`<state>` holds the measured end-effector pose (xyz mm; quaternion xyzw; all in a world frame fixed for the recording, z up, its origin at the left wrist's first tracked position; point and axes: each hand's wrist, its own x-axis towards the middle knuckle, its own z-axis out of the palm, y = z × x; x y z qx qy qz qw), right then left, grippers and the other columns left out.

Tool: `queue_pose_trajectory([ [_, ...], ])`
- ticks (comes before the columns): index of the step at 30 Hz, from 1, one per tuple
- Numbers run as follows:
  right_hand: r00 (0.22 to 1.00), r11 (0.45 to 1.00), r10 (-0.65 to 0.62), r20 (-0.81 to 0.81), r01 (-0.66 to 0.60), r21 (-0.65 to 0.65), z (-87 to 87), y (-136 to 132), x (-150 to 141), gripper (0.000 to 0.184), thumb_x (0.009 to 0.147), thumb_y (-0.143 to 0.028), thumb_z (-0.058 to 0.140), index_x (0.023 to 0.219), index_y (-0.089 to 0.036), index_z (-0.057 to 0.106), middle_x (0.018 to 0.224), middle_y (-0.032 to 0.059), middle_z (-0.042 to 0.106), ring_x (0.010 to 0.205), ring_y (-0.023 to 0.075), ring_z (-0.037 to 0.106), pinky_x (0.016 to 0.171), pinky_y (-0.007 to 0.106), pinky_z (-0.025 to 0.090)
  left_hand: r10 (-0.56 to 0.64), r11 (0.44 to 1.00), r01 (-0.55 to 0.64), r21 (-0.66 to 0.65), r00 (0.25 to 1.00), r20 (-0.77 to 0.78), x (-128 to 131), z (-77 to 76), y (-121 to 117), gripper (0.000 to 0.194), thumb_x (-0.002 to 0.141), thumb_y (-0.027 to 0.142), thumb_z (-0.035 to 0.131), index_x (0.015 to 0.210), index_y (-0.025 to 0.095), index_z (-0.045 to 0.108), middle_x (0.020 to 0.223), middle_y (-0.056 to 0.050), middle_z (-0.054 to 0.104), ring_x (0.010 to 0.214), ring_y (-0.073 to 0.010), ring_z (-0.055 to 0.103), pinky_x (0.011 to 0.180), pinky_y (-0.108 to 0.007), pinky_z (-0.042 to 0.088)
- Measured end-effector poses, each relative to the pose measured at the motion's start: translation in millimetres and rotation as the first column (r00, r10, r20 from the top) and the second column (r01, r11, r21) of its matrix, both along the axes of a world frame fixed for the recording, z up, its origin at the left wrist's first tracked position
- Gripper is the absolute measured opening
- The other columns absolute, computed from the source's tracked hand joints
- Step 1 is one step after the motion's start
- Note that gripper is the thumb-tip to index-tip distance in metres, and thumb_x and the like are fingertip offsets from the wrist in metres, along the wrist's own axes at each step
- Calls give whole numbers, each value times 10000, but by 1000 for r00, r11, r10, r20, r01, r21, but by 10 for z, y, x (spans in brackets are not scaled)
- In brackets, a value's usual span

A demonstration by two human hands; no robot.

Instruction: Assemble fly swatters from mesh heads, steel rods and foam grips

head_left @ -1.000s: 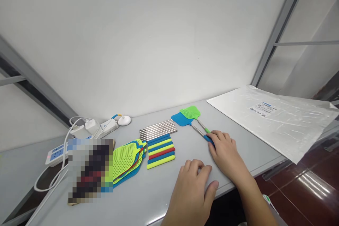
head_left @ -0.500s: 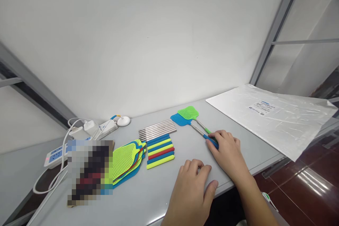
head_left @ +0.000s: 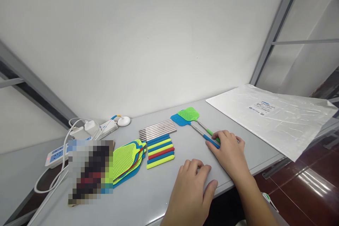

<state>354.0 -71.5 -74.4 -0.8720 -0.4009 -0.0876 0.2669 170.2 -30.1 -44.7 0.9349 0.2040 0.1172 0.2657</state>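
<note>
My right hand (head_left: 230, 152) is over the handle ends of two fly swatters lying on the table. Its fingers curl round the handle of the green fly swatter (head_left: 189, 114), partly hiding that end. The thumb lies by the blue handle of the blue fly swatter (head_left: 180, 120), whose head sits partly under the green one. My left hand (head_left: 191, 187) rests at the table's front, holding nothing, fingers loosely bent and thumb apart. Left of it are several coloured handles (head_left: 160, 154) in a row, with several metal rods (head_left: 157, 130) behind and a stack of swatter heads (head_left: 125, 159) beside.
A white plastic package (head_left: 272, 116) with a label covers the table's right side and overhangs its edge. Power strips (head_left: 56, 154) with white cables and a round white device (head_left: 123, 121) stand at left. A blurred-out item (head_left: 90, 173) lies near them. A wall (head_left: 164, 49) rises behind.
My right hand has shifted slightly right, and the green fly swatter has moved a little right and toward me. My left hand stays in place.
</note>
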Motion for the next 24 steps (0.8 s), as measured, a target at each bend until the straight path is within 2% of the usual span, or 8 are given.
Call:
queue_pose_trajectory([
  [7, 1000, 1000, -5, 18, 4, 18, -65, 9, 11, 282, 897, -395, 547, 1110, -211, 543, 1040, 69, 634, 1016, 278, 549, 991, 496, 256, -3, 1000, 4, -20, 999, 34, -12, 8, 7, 276, 966, 320, 475, 1195, 251, 613, 1130, -81, 599, 1032, -259, 545, 914, -444, 478],
  [10, 1000, 1000, 8, 27, -8, 8, -84, 8, 17, 298, 898, -400, 543, 1131, -214, 541, 1054, 68, 634, 1027, 280, 542, 995, 507, 252, 16, 999, -12, -49, 996, 90, -120, 13, 65, 276, 969, 325, 472, 1186, 245, 622, 1135, -84, 612, 1038, -244, 569, 928, -414, 489],
  [12, 1000, 1000, 23, 22, -23, 1, -86, 3, 18, 301, 906, -399, 527, 1146, -216, 540, 1058, 68, 633, 1032, 277, 541, 995, 508, 254, 88, 994, -78, -74, 985, 146, -290, 17, 151, 280, 973, 344, 473, 1184, 248, 629, 1163, -84, 618, 1076, -236, 577, 953, -387, 487],
  [15, 999, 999, 44, 12, -44, -3, -83, -4, 18, 300, 915, -402, 499, 1148, -218, 545, 1045, 68, 632, 1025, 272, 543, 997, 506, 257, 277, 961, -266, -78, 929, 247, -675, 6, 346, 278, 979, 370, 474, 1174, 260, 639, 1194, -80, 625, 1119, -232, 575, 971, -365, 480],
  [19, 997, 997, 70, 17, -70, -11, -86, -7, 21, 277, 917, -394, 473, 1122, -230, 562, 1053, 71, 629, 1029, 278, 536, 999, 514, 248, 518, 829, -559, -23, 751, 410, -1140, -43, 599, 264, 958, 403, 512, 1105, 246, 665, 1129, -67, 649, 1052, -236, 594, 932, -368, 488],
  [21, 996, 996, 87, 16, -87, -15, -90, -5, 24, 272, 918, -383, 462, 1120, -233, 565, 1061, 71, 629, 1029, 275, 537, 995, 509, 253, 561, 781, -624, -21, 687, 462, -1230, -64, 655, 259, 962, 390, 505, 1091, 236, 668, 1096, -61, 655, 1025, -225, 601, 876, -335, 497],
  [24, 994, 994, 107, 12, -106, -19, -97, 0, 28, 272, 919, -376, 453, 1124, -235, 563, 1068, 69, 629, 1024, 267, 543, 992, 501, 261, 528, 800, -599, -15, 692, 492, -1203, -71, 636, 232, 967, 349, 503, 1070, 232, 674, 1064, -51, 661, 985, -206, 613, 832, -301, 497],
])
